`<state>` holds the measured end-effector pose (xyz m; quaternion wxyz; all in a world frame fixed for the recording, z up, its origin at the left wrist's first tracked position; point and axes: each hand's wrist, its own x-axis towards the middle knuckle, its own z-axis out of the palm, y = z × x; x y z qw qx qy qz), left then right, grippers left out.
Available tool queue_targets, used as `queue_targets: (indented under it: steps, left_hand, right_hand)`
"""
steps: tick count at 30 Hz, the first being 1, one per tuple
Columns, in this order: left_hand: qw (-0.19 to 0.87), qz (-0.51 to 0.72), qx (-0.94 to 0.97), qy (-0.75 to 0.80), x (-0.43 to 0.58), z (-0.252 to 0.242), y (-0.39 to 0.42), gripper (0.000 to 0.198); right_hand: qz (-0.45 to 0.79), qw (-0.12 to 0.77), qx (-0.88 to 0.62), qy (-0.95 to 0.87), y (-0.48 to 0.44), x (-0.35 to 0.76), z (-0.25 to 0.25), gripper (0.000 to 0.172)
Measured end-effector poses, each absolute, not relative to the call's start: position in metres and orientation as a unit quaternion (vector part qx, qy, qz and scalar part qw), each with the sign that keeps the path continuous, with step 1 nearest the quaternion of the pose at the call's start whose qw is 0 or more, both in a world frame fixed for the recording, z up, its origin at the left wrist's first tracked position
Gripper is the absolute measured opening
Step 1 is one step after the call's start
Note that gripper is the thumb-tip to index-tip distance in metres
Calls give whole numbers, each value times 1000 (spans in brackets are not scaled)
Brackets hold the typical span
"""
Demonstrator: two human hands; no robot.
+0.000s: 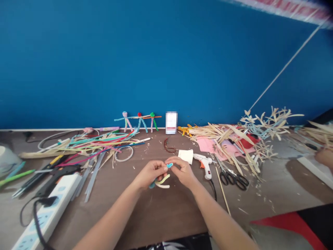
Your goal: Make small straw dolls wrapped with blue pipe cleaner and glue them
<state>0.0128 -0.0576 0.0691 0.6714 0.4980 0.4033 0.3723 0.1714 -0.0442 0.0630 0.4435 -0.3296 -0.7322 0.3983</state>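
At lower centre of the frame, the left hand point(151, 174) and right hand point(183, 172) pinch a small bundle of pipe cleaners point(161, 181) between them above the desk point(156, 215), blue tip up, pale ends dangling loose; at upper centre, three complete-looking pipe-cleaner figures point(139, 122) stand by the blue wall point(166, 59), while this bundle looks unfinished

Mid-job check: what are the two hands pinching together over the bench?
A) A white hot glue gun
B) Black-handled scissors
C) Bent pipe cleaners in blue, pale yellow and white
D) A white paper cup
C. The left hand and right hand meet around the bent pipe cleaners, while the hot glue gun and scissors lie apart from them.
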Motion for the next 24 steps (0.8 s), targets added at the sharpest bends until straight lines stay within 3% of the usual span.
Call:
queue_targets:
  steps: [8, 14, 18, 24]
  left_hand:
    - [744, 373, 419, 364, 13, 71, -59, 35]
    - [694, 386, 449, 409, 13, 76, -63, 34]
    - [576, 383, 552, 465, 12, 82, -65, 29]
    - [276, 365, 704, 543, 19, 83, -72, 23]
  right_hand:
    - [400, 452, -295, -741, -56, 170, 86, 10]
    - [339, 435, -354, -755, -62, 169, 92, 6]
    - [316, 411, -391, -760, -65, 172, 94, 6]
    - [406, 422, -456, -670, -62, 166, 74, 11]
